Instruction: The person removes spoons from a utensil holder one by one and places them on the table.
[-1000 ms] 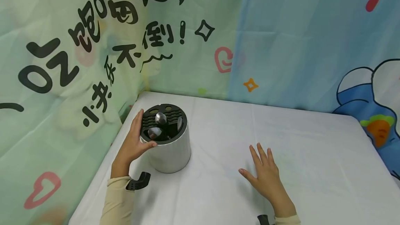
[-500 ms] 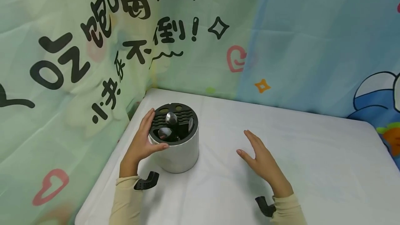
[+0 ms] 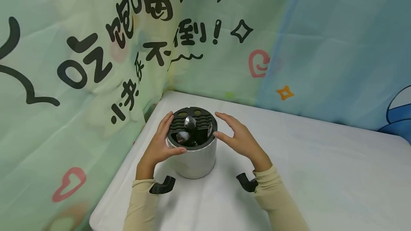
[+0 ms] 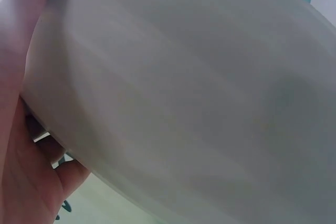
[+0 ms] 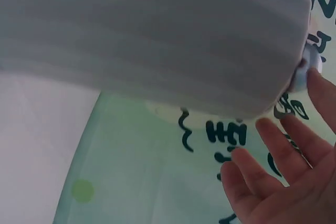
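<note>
Upright on the white cloth-covered desk [image 3: 308,167], toward the left: a white cylindrical utensil holder [image 3: 194,163] topped by a round black ribbed lid [image 3: 206,121]. Inside the lid's near compartment at left, a shiny metal spoon [image 3: 183,137]; slightly farther back, another shiny metal spoon [image 3: 190,122]; along the right edge, a partly hidden metal piece [image 3: 210,130]. Gripped at the left rim by the left hand [image 3: 160,145], with thumb along the near edge and fingers wrapped toward the far side. At the right rim, just beside it, the right hand [image 3: 240,138], fingers loosely bent and thumb apart, gripping nothing; impossible to tell whether touching. On both arms, beige sleeves [image 3: 142,202]. Behind, green fabric backdrop [image 3: 93,142] with black lettering, turning blue toward the right.
</note>
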Motion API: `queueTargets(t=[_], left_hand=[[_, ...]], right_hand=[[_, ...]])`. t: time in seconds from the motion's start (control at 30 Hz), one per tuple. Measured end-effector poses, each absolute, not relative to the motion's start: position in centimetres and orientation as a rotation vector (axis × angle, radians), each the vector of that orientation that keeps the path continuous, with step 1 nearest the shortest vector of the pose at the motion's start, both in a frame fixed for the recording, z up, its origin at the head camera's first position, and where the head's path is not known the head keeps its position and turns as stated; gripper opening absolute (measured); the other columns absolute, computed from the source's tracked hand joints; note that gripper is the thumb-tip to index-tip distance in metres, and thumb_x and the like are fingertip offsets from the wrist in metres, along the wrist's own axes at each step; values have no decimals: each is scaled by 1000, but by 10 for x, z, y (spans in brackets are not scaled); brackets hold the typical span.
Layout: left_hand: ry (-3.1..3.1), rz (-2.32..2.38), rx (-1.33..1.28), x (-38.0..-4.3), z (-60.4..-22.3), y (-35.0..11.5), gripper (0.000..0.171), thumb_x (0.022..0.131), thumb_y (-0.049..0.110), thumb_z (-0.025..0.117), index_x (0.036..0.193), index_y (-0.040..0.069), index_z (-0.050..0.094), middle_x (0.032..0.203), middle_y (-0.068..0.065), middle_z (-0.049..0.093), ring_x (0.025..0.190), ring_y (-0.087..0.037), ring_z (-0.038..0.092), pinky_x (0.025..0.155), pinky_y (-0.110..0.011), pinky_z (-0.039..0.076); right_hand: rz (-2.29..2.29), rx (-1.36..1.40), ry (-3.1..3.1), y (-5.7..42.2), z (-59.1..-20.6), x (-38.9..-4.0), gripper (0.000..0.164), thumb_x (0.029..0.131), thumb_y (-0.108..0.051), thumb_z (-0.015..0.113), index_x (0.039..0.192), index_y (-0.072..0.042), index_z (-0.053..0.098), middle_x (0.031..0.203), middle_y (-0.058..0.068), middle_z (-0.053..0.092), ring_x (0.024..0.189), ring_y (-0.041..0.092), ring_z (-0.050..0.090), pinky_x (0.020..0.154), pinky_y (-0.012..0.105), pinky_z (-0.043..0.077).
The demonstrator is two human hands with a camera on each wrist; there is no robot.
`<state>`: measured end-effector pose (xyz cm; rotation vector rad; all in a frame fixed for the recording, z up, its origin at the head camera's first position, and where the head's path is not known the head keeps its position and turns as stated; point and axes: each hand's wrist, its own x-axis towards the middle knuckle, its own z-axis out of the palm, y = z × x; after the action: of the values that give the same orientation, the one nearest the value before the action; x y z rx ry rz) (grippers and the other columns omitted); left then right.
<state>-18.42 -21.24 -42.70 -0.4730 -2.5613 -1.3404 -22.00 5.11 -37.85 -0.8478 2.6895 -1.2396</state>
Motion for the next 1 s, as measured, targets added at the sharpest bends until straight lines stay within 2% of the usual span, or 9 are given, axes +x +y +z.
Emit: queueTargets(t=[0.1, 0.2, 0.3, 0.43, 0.57, 0.67, 0.8, 1.0], left_hand=[[-2567, -1346, -482, -185, -428, -207, 121, 58, 82, 53, 146, 7, 18, 152, -8, 14, 139, -32, 17, 103, -58, 26], [-2563, -1346, -490, -186, -428, -204, 121, 58, 83, 52, 146, 7, 18, 152, -9, 14, 138, -33, 18, 103, -58, 26], [-2558, -1340, -493, -188, -429, -202, 121, 58, 83, 51, 146, 8, 18, 152, -8, 14, 138, -32, 18, 103, -58, 27], [-2548, -1337, -507, -189, -428, -202, 120, 58, 83, 51, 146, 7, 18, 152, -8, 14, 138, -33, 18, 103, -58, 27], [-2547, -1349, -507, -189, -426, -203, 121, 58, 83, 52, 146, 7, 19, 152, -10, 14, 138, -33, 18, 103, -58, 27], [-2547, -1357, -501, -188, -427, -205, 121, 58, 83, 52, 146, 6, 19, 152, -11, 14, 138, -34, 18, 103, -59, 26], [-2547, -1352, -491, -186, -427, -210, 122, 58, 83, 52, 145, 5, 18, 152, -11, 14, 138, -34, 17, 103, -59, 25], [-2543, -1351, -484, -184, -427, -211, 121, 58, 82, 53, 145, 6, 19, 152, -10, 14, 139, -34, 16, 103, -59, 25]], right_hand=[[-1238, -895, 2668, 47, -379, -221, 47, 86, -25, 62, 129, -10, 50, 139, 10, 44, 134, 32, 29, 104, 55, 27], [-1279, -949, 2643, 43, -380, -221, 32, 85, -22, 63, 114, -7, 59, 132, 10, 51, 132, 32, 33, 105, 53, 27], [-1331, -961, 2625, 41, -378, -221, 18, 85, -20, 64, 99, -8, 62, 125, 10, 56, 129, 33, 36, 104, 54, 28], [-1339, -912, 2644, 39, -375, -222, 13, 83, -18, 65, 90, -7, 61, 119, 13, 59, 129, 34, 35, 101, 55, 31], [-1340, -823, 2656, 38, -370, -223, 14, 83, -18, 65, 87, -6, 60, 126, 18, 53, 129, 34, 35, 95, 58, 36], [-1402, -792, 2619, 35, -365, -222, 14, 85, -18, 64, 90, -6, 61, 125, 17, 54, 122, 33, 45, 93, 56, 39], [-1515, -774, 2594, 31, -352, -218, 16, 86, -18, 63, 96, -5, 61, 107, 13, 65, 109, 30, 56, 95, 52, 40], [-1703, -745, 2685, 47, -329, -208, 16, 87, -12, 61, 97, 0, 59, 97, 16, 66, 100, 20, 59, 95, 45, 40]])
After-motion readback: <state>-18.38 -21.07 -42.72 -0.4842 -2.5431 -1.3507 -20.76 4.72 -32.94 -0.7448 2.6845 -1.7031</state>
